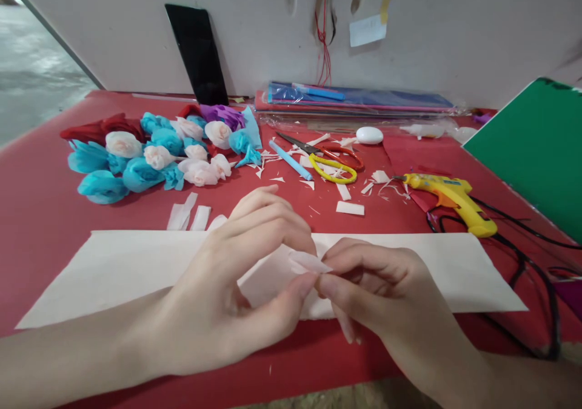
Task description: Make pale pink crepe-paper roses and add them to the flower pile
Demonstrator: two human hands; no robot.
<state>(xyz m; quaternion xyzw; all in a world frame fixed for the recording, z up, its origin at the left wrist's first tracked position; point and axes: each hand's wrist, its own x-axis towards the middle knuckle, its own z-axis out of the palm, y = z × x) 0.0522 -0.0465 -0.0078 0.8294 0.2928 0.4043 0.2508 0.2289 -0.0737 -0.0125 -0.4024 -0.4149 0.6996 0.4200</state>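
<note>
My left hand (231, 275) and my right hand (377, 288) meet at the middle of the view, both pinching a small pale pink piece of crepe paper (291, 269). Fingers and thumbs of both hands are pressed on its folded edge. Under them lies a long cream paper sheet (464, 269) spread across the red table (40, 215). Beyond my left hand rest three small pale paper strips (188, 216).
A pile of blue, pink, red and purple paper flowers (154, 154) lies at the back left. Scissors (325, 157), a blue pen (291, 160), a yellow glue gun (452, 200) with its black cord, paper scraps, a green board (536, 148), packed paper sheets (359, 100) and a black phone (197, 51) stand around.
</note>
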